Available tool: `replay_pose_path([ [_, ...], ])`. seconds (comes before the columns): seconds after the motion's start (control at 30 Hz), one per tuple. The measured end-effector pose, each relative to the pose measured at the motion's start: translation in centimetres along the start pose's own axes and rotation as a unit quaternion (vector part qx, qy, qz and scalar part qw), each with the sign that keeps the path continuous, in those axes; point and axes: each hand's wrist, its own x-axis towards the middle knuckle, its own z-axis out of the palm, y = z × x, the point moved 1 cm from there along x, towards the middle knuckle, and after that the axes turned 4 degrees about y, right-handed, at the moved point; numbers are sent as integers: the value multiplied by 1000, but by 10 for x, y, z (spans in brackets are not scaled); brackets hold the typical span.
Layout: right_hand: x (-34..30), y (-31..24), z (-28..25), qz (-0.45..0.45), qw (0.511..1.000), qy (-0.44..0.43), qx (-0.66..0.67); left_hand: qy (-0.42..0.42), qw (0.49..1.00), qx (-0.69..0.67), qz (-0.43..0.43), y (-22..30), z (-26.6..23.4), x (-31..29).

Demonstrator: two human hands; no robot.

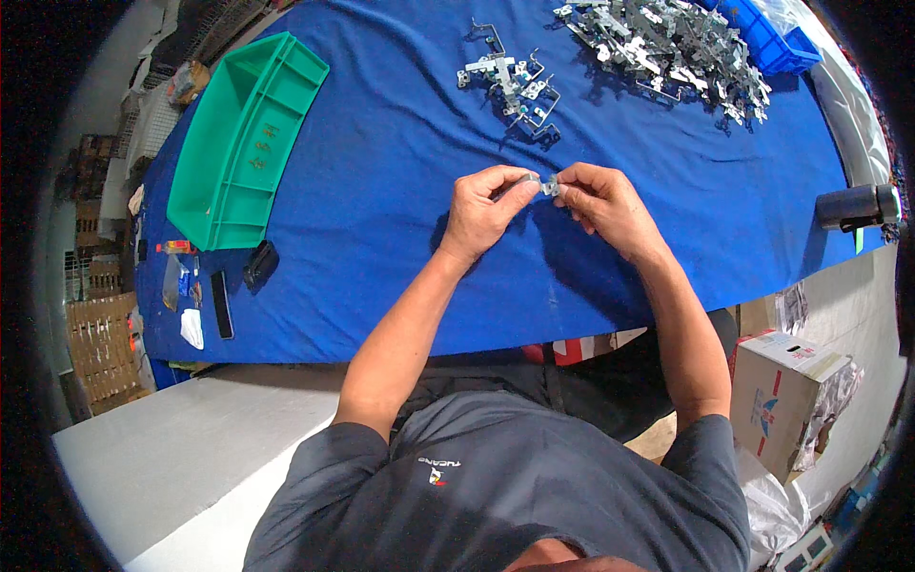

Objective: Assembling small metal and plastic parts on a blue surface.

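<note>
Above the blue cloth my left hand [486,209] and my right hand [608,204] meet, fingertips pinched on a small silvery metal bracket [550,188]. Its middle shows in the gap between them, while both ends are covered by fingers. Beyond my hands lies a small group of metal brackets [515,88], some with bent wire arms. A much larger heap of metal brackets [667,52] spreads out to the far right.
At the left stands a green divided tray [212,157] with several small brass-coloured pieces inside. A phone [222,305] and a black case [259,265] lie near it. A blue bin [777,43] sits far right. A dark bottle [858,207] stands by the right edge, above a cardboard box [782,396].
</note>
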Motion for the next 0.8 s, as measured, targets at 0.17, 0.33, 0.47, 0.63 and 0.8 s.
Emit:
replay_pose_path([
  [0.17, 2, 6, 0, -33, 999, 1, -7, -13, 999, 29, 25, -2, 1, 1],
  [0.33, 4, 3, 2, -26, 993, -5, 112, -37, 997, 66, 24, 3, 1, 1],
  [0.47, 5, 2, -1, -17, 1000, -10, 14, -58, 995, 80, 10, 7, 2, 0],
  [0.63, 7, 6, -1, -99, 989, 101, 48, -6, 994, 81, 80, 3, 4, 2],
  [0.8, -2, 1, 2, -15, 1000, 19, -7, 19, 1000, 2, 12, -2, 2, 0],
])
